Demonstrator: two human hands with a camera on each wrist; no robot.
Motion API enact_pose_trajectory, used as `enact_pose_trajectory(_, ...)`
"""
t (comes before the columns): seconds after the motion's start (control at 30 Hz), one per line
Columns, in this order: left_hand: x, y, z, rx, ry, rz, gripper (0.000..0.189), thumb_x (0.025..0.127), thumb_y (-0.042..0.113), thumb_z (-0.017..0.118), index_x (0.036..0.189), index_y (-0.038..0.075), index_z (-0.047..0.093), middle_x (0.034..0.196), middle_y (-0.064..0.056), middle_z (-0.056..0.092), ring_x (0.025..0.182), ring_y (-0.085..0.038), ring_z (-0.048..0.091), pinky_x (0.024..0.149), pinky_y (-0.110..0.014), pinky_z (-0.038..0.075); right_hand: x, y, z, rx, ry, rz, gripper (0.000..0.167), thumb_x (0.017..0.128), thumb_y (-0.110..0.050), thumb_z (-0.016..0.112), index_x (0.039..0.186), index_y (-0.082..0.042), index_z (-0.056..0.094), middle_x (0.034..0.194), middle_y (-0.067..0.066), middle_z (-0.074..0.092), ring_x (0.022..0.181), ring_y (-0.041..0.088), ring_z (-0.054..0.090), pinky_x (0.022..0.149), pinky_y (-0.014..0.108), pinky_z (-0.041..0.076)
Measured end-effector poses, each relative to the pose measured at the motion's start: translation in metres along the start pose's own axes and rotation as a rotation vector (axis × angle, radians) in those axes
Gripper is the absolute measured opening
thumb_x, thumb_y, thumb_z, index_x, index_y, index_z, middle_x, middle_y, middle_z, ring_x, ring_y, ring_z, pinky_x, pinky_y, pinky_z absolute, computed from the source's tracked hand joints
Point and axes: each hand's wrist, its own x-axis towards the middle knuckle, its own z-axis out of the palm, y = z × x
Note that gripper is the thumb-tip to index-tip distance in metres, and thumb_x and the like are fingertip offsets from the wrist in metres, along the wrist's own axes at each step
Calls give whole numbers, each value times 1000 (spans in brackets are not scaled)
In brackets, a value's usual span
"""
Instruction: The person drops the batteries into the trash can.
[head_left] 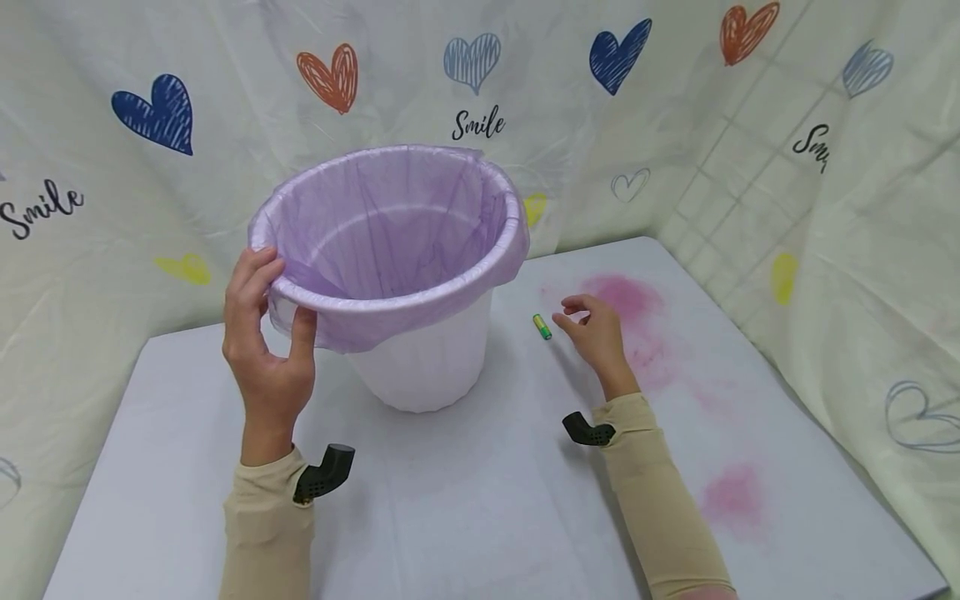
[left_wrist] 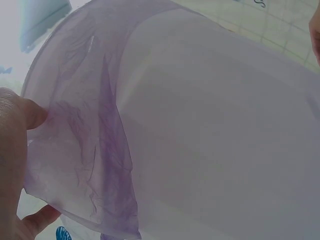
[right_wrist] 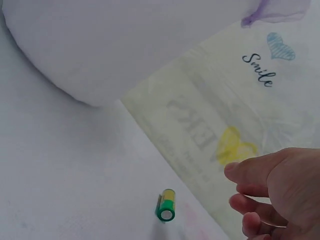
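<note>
A white bin (head_left: 431,367) stands on the table, lined with a thin purple plastic bag (head_left: 397,321) folded down over its rim. My left hand (head_left: 266,367) grips the rim at its left side, thumb on the outside over the bag; in the left wrist view the bag's loose edge (left_wrist: 117,165) hangs down the bin wall. To the right of the bin lies a small green and yellow battery (head_left: 542,327). Just right of it hovers my right hand (head_left: 600,337), fingers loosely bent and holding nothing. The right wrist view shows the battery (right_wrist: 167,205) apart from the fingertips.
The white tabletop (head_left: 450,517) has pink stains (head_left: 622,296) on its right part. Behind and at the sides hangs a pale sheet (head_left: 405,108) printed with hearts and words. Each sleeved wrist carries a small black device, such as the left one (head_left: 326,473).
</note>
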Motion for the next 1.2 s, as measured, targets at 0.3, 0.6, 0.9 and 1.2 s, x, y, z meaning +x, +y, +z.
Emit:
enact_pose_trajectory(0.3, 0, 2, 0, -12, 3, 2, 42, 88, 20, 60, 117, -10, 57, 129, -23, 57, 132, -33, 47, 100, -24, 46, 1, 11, 6, -59, -43, 59, 37, 87, -24, 69, 117, -2, 64, 111, 18, 66, 96, 33, 59, 86, 44, 48)
enact_pose_trajectory(0.6, 1, 3, 0, -11, 4, 3, 42, 88, 21, 60, 116, -10, 57, 128, -24, 57, 131, -34, 47, 102, -26, 46, 3, 16, 13, -105, -66, 65, 38, 86, -24, 69, 117, -3, 64, 111, 16, 66, 96, 32, 59, 83, 43, 47)
enact_pose_trajectory(0.9, 1, 3, 0, -11, -3, 3, 41, 88, 20, 60, 117, -10, 57, 129, -24, 57, 132, -34, 47, 101, -25, 46, 2, 18, 28, -189, -125, 81, 41, 85, -32, 70, 116, -7, 63, 109, 12, 67, 102, 30, 60, 82, 44, 47)
enact_pose_trajectory(1.2, -1, -5, -1, 0, -10, 6, 42, 88, 21, 60, 117, -8, 57, 130, -22, 57, 133, -34, 46, 100, -25, 45, 2, 22, 41, -254, -71, 102, 26, 84, -26, 69, 105, -12, 68, 94, 5, 67, 84, 24, 60, 68, 36, 45)
